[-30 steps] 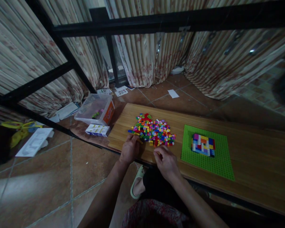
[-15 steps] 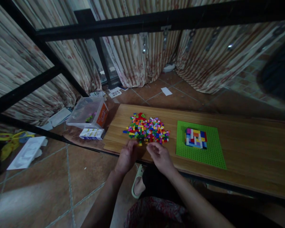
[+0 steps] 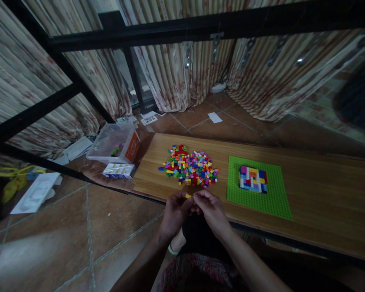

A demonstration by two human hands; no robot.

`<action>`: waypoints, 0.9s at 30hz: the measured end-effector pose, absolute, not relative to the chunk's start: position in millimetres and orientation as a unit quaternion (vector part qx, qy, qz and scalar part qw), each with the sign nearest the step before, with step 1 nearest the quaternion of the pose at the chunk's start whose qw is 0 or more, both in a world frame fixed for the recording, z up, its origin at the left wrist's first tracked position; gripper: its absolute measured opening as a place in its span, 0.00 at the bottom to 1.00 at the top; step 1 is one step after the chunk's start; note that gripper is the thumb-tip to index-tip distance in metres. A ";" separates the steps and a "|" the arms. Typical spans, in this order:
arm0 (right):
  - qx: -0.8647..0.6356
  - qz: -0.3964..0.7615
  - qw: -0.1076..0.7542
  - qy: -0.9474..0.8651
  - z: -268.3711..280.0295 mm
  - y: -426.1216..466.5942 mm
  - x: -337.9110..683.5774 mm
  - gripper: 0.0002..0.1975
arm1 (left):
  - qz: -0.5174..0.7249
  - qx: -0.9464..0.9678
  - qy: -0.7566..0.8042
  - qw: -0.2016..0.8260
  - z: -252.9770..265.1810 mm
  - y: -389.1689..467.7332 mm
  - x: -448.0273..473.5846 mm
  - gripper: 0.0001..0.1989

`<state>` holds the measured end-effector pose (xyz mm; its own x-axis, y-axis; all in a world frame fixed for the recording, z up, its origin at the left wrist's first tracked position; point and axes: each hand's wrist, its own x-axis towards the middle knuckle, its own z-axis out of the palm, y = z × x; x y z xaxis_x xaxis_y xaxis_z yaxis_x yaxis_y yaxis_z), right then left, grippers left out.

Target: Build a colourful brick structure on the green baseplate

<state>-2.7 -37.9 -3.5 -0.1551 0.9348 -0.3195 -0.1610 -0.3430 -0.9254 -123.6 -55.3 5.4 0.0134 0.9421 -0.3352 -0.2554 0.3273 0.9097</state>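
Note:
Between the fingertips of both hands is a small yellow toy brick (image 3: 189, 196). My left hand (image 3: 177, 209) pinches it from the left, while my right hand (image 3: 211, 209) closes on its right side; whether it is one piece or two joined I cannot make out. Both hands are just in front of a pile of colourful toy bricks (image 3: 191, 165) spread on the wooden tabletop (image 3: 152, 178). To the right lies a green baseplate (image 3: 275, 200), and on it sits a block of many-coloured bricks (image 3: 253, 179) stacked together.
A clear plastic tub (image 3: 109, 142) with an orange label and a few pieces inside stands left of the tabletop, beside a small white-and-purple box (image 3: 118, 170). Black metal bars (image 3: 182, 30) cross in front of patterned curtains (image 3: 176, 81). Papers lie on the tiled floor.
My hands were apart at the pile's near edge. They have drawn back toward my body and come together around the yellow brick.

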 end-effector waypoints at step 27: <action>-0.540 0.195 0.232 -0.785 -9.0 38.5 -19.0 0.12 | 0.373 0.550 0.676 0.318 -23.6 -20.4 -147.5 0.13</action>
